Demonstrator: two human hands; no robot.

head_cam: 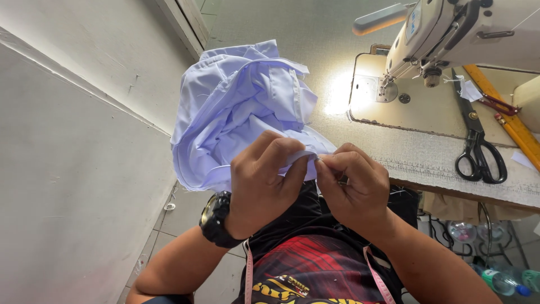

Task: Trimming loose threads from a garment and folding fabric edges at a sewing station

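Presently both the left hand (260, 183) and right hand (351, 186) pinch one edge of the crumpled pale-blue cotton shirt (242, 107); sewing appears not begun, the cream sewing machine (450, 34) idle at two o'clock.

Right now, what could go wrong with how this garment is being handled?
Both hands, left hand and right hand, pinch one edge of the light blue garment, so its loose bulk could slip toward the floor. The open scissors lie near the table edge and could snag trailing fabric.

Black wristwatch (216, 218) — black-and-red shirt (306, 256)
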